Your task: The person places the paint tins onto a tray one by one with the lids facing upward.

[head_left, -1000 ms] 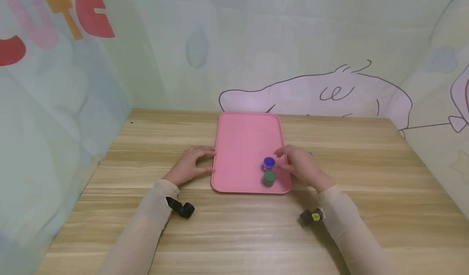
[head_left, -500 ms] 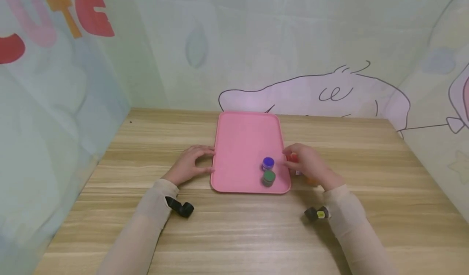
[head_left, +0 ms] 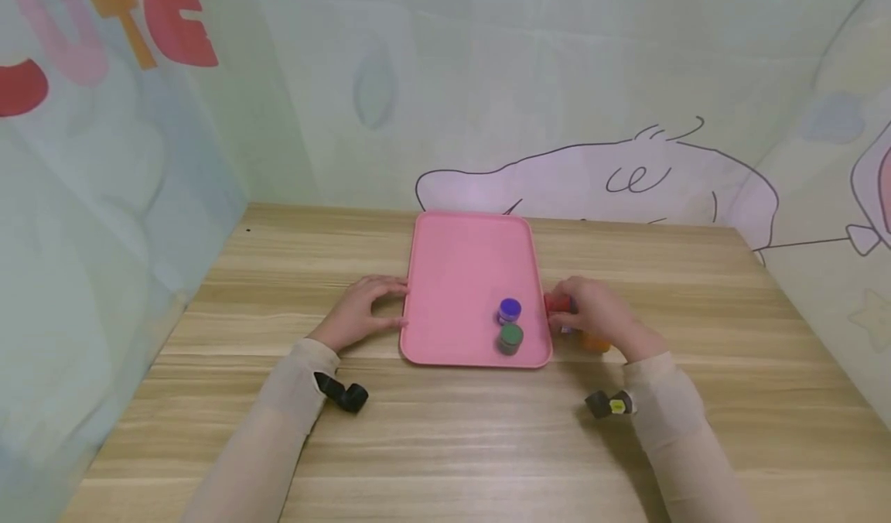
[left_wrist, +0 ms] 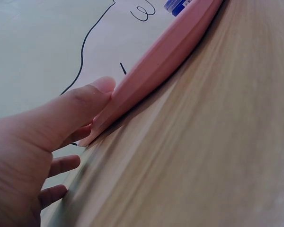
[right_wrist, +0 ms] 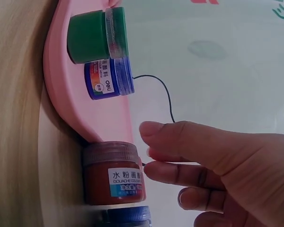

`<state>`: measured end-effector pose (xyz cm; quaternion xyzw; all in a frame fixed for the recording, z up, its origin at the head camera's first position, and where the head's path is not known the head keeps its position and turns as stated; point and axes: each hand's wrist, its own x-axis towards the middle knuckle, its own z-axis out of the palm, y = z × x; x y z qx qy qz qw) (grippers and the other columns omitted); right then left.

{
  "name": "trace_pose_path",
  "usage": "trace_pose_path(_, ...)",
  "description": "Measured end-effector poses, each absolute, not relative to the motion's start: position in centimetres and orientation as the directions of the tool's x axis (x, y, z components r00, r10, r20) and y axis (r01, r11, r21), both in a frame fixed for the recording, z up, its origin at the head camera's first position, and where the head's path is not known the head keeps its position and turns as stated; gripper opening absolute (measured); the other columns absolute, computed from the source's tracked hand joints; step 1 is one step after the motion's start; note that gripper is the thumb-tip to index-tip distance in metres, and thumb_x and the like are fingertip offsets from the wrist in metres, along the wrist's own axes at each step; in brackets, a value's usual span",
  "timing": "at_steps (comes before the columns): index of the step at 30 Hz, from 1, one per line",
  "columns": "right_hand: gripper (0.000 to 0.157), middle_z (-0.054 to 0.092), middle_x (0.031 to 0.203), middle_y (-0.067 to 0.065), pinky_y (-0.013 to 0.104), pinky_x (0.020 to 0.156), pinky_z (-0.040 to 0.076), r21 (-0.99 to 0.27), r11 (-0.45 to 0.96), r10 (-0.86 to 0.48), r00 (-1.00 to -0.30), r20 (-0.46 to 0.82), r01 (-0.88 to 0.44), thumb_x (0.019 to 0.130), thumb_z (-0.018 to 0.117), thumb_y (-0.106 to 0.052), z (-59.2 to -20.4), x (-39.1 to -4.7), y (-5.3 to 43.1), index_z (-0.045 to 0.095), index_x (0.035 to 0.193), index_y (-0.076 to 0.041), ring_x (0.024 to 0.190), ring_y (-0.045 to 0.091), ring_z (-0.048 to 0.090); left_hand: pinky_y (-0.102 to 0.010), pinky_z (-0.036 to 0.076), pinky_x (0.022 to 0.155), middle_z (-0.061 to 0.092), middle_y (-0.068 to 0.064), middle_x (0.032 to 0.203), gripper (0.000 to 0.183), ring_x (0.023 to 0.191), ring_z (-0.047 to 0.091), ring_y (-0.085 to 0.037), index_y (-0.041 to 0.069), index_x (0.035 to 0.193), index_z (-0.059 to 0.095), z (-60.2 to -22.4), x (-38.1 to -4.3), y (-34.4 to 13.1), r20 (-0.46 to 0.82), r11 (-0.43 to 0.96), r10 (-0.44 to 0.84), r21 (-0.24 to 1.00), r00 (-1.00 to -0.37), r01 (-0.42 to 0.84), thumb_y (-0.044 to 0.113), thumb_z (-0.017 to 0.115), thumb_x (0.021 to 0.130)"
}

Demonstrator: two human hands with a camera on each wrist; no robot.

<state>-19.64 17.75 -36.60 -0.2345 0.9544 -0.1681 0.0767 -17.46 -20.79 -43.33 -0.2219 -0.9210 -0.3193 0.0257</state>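
My left hand (head_left: 358, 312) is at the left edge of a pink tray (head_left: 466, 260), with thumb and fingertips touching its rim. On the tray's near right part stand a purple-blue lidded paint jar (head_left: 510, 309) and a green paint jar (head_left: 510, 339). My right hand (head_left: 592, 314) is just off the tray's right edge. Close under its fingers is a red gouache paint jar (right_wrist: 113, 175), lying on its side with its ridged lid towards the tray. In the right wrist view, thumb and fingers are apart from the jar, spread loosely above it.
Another blue-lidded jar (right_wrist: 128, 215) lies beside the red one. An orange jar (head_left: 595, 343) is on the wooden table (head_left: 445, 446) beneath my right hand. A printed cloth (head_left: 557, 82) hangs behind the table and along its sides.
My right hand has moved right, from over the tray's jars to beyond its right edge. The red and orange jars have come into view there. My left hand stays put.
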Motion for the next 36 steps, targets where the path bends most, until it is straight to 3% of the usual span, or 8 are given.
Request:
trace_pose_path(9,0.022,0.063,0.083,0.0,0.03,0.07,0.051,-0.314,0.847,-0.479,-0.872,-0.104,-0.428,0.077,0.081,-0.026,-36.4,-19.7,18.0,0.068,0.091,-0.014,0.075,0.015,0.054,-0.054,0.026,0.117,0.052,-0.006,0.144,0.057,0.135,0.042,-0.03,0.014,0.129,0.06,-43.4,-17.5,-21.1,0.183,0.701,0.38,0.583,-0.907,0.411,0.038,0.076,0.08)
trace_pose_path(17,0.023,0.062,0.085,0.0,0.03,0.072,0.052,-0.284,0.871,-0.454,-0.878,-0.152,-0.401,0.078,0.08,-0.025,-36.5,-19.7,17.6,0.07,0.094,-0.014,0.077,0.016,0.054,-0.054,0.026,0.116,0.053,-0.006,0.143,0.057,0.135,0.042,-0.031,0.015,0.13,0.06,-43.5,-17.4,-21.1,0.19,0.698,0.378,0.585,-0.906,0.414,0.038,0.076,0.081)
trace_pose_path(25,0.018,0.058,0.083,0.0,0.029,0.066,0.05,-0.16,0.875,-0.476,-0.872,-0.114,-0.457,0.079,0.079,-0.024,-36.8,-19.0,17.2,0.068,0.09,-0.015,0.073,0.015,0.052,-0.05,0.03,0.115,0.056,-0.008,0.14,0.055,0.132,0.046,-0.031,0.012,0.127,0.062,-43.5,-17.6,-20.9,0.225,0.681,0.393,0.58,-0.891,0.447,0.034,0.078,0.079)
trace_pose_path(36,0.032,0.055,0.082,0.0,0.025,0.059,0.045,-0.127,0.881,-0.468,-0.879,-0.094,-0.456,0.077,0.081,-0.02,-37.3,-18.5,16.7,0.068,0.105,-0.011,0.07,0.015,0.049,-0.051,0.029,0.116,0.056,-0.008,0.14,0.055,0.133,0.045,-0.031,0.012,0.128,0.062,-43.3,-17.6,-20.7,0.209,0.687,0.397,0.577,-0.893,0.441,0.034,0.077,0.08)
